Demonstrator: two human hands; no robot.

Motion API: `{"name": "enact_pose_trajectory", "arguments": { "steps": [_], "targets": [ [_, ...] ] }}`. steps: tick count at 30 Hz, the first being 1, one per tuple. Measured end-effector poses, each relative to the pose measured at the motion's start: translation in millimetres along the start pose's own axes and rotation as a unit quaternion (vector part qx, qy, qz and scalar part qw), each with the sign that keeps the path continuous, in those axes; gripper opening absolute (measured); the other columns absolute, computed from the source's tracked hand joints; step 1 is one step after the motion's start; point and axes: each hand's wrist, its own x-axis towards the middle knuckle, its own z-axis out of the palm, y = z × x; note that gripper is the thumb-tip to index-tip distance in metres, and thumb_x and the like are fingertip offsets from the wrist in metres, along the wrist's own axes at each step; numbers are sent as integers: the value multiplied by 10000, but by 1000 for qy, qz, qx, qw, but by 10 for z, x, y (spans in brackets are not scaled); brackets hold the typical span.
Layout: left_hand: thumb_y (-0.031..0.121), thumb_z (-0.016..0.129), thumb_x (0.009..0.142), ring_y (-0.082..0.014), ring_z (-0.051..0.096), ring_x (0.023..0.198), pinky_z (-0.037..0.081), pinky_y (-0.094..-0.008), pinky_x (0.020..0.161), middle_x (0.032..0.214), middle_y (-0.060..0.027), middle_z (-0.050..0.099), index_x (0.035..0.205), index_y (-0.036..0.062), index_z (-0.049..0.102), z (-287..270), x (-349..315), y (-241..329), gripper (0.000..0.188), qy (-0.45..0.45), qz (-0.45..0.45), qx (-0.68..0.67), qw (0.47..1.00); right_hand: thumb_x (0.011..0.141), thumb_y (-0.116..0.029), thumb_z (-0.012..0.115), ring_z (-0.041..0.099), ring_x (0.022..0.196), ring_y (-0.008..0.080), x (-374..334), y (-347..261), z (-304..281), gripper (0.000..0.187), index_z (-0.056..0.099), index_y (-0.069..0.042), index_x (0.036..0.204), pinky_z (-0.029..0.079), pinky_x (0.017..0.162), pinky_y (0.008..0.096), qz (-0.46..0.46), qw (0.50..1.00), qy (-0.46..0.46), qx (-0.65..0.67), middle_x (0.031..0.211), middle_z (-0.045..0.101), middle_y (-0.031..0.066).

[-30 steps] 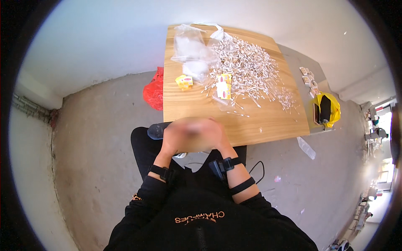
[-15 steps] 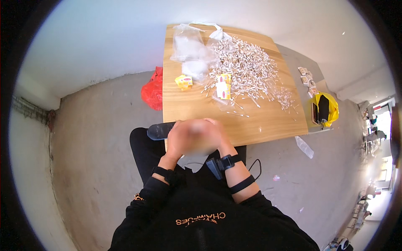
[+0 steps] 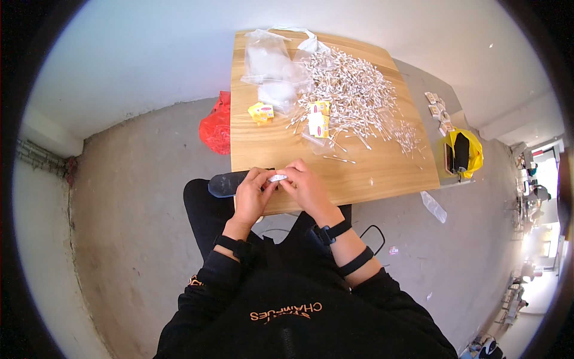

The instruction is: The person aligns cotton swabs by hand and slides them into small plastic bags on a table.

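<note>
Over the table's near edge my hands meet around a small white bundle of cotton swabs (image 3: 277, 178), its tips facing up. My left hand (image 3: 251, 194) pinches it from the left between thumb and fingers. From the right, my right hand (image 3: 307, 186) grips the same bundle. Most of its length is hidden by the fingers. Farther back lies a large heap of loose cotton swabs (image 3: 353, 87). Small yellow-and-white cards (image 3: 319, 125) rest by the heap's left edge, partly over a clear bag, and another stack of yellow cards (image 3: 261, 112) sits left of them.
Clear plastic bags (image 3: 272, 60) cover the far left of the wooden table (image 3: 388, 176). A dark rounded object (image 3: 226, 185) lies beside my left hand. A red bag (image 3: 216, 128) hangs at the table's left. Right of it stand a yellow bag (image 3: 474, 154) and small packs (image 3: 439, 113).
My hands, blurred and cupped together before, have risen slightly toward the table and parted a little. The white bundle now shows between their fingertips.
</note>
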Motion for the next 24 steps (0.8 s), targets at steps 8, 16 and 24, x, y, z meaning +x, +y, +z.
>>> {"name": "enact_pose_trajectory", "arguments": {
  "steps": [8, 16, 24],
  "targets": [
    [150, 691, 762, -201, 602, 618, 471, -321, 572, 759, -76, 613, 908, 71, 653, -70, 32, -13, 171, -7, -33, 38, 999, 741, -81, 646, 566, 766, 301, 201, -68, -98, 111, 602, -64, 841, 454, 621, 394, -32, 994, -65, -78, 823, 503, 99],
    [164, 745, 708, -213, 580, 744, 471, -311, 667, 977, -94, 584, 957, 46, 632, -228, 46, 66, 298, 42, -20, 20, 999, 760, -35, 630, 598, 690, 255, 306, 54, -135, 123, 590, -41, 875, 477, 588, 349, -48, 996, -73, -23, 842, 546, 86],
    [149, 791, 686, -121, 546, 713, 416, -241, 670, 769, -33, 593, 875, 34, 610, -682, 92, 760, 286, 82, -75, -180, 977, 891, -130, 601, 611, 805, 126, 18, -335, -218, 237, 511, -39, 1090, 510, 703, 250, 228, 756, -73, 609, 950, 596, 36]
  ]
}}
